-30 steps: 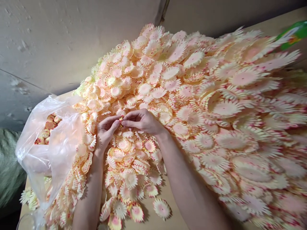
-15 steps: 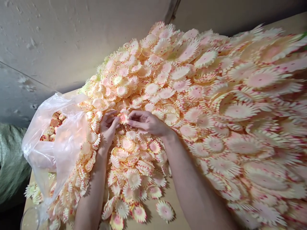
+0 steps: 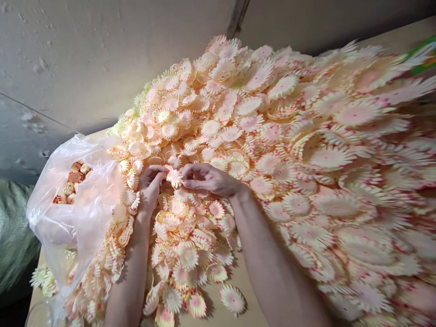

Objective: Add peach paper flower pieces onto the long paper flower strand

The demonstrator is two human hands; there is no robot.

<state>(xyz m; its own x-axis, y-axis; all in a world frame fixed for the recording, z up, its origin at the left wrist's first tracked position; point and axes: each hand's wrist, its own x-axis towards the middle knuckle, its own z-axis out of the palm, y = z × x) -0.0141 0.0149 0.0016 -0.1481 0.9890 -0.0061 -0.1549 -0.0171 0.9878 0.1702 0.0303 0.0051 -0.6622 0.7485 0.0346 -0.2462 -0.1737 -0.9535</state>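
A pale, pink-centred artificial flower petal disc (image 3: pixel 174 176) with a notched edge is held up between my two hands. My left hand (image 3: pixel 149 182) is closed, its thumb and forefinger pinching the disc's left edge. At the right edge, my right hand (image 3: pixel 210 179) has thumb and forefinger drawn together at the disc's rim; the exact contact is hard to see. Beneath both hands lies a heap of similar petal discs (image 3: pixel 188 256), cream with red-tipped edges. Some fingers of my left hand are hidden behind its thumb.
The large pile of petal discs (image 3: pixel 250 105) spreads back and far right on the wooden table (image 3: pixel 218 295). At left stands a translucent plastic bag (image 3: pixel 93 190) holding small rolled pieces (image 3: pixel 75 176). A greenish sack (image 3: pixel 15 231) sits beyond the table's left edge, and a wall (image 3: pixel 102 59) rises behind.
The held disc has turned and tilted, now showing a broader pale face, and sits slightly lower. Both hands stay close around it. The whole view has shifted a little.
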